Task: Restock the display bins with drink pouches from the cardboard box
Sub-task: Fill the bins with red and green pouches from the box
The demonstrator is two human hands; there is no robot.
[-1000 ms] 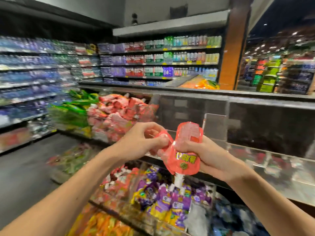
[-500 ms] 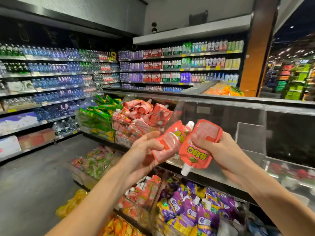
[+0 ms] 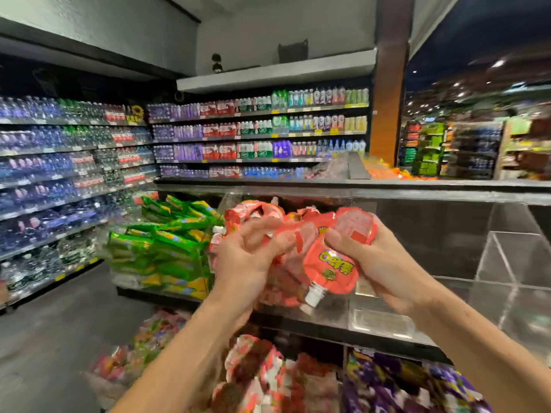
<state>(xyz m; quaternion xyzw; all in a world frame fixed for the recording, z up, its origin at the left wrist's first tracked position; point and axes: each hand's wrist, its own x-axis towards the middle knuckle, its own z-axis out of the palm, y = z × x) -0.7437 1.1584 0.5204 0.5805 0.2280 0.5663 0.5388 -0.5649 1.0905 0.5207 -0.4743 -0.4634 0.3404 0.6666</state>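
While the right hand (image 3: 381, 263) grips a red pouch (image 3: 331, 266) upside down, fingers curled round its upper half and white cap (image 3: 313, 296) pointing down, its yellow lettering is too blurred to read. The left hand (image 3: 253, 260) curls against a second pouch (image 3: 299, 234), grip unclear through blur. Both pouches hang before a red heap (image 3: 253, 208) beside green packs (image 3: 167, 234).

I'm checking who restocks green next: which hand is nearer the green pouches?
Left. The left hand is just right of the green pouches. The right hand, gripping a red pouch, is farther right, beyond the left hand.
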